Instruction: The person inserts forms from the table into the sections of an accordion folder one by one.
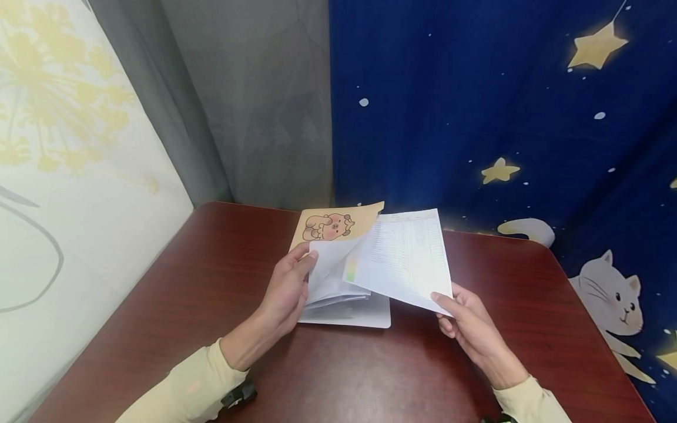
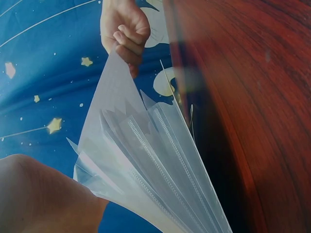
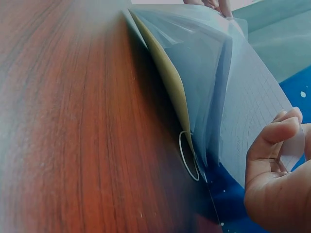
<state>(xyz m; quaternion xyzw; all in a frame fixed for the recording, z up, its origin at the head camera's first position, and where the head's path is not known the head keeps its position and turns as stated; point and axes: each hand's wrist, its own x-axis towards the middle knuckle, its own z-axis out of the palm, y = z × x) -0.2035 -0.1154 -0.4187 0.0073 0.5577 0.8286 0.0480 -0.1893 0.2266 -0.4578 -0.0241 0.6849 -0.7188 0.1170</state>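
Note:
A folder (image 1: pixel 367 311) with a tan cover (image 1: pixel 317 216) and a cartoon animal on it is held partly open over the table. My left hand (image 1: pixel 280 294) pinches its pocket leaves at the left, thumb on top. Translucent pockets (image 2: pixel 155 150) fan out in the left wrist view. Between thumb and fingers, my right hand (image 1: pixel 471 323) pinches the near right corner of a printed sheet (image 1: pixel 409 252). Rows of fine lines cover that sheet, with a small coloured patch at its left edge. Its left side overlaps the pockets. A thin elastic loop (image 3: pixel 181 150) hangs from the folder's edge.
The dark red wooden table (image 1: pixel 222 264) extends beneath both arms. Behind it hang a grey curtain (image 1: pixel 264 117) and a blue curtain (image 1: pixel 423 117) with stars and a cat. A white patterned surface (image 1: pixel 79 205) borders the table's left side.

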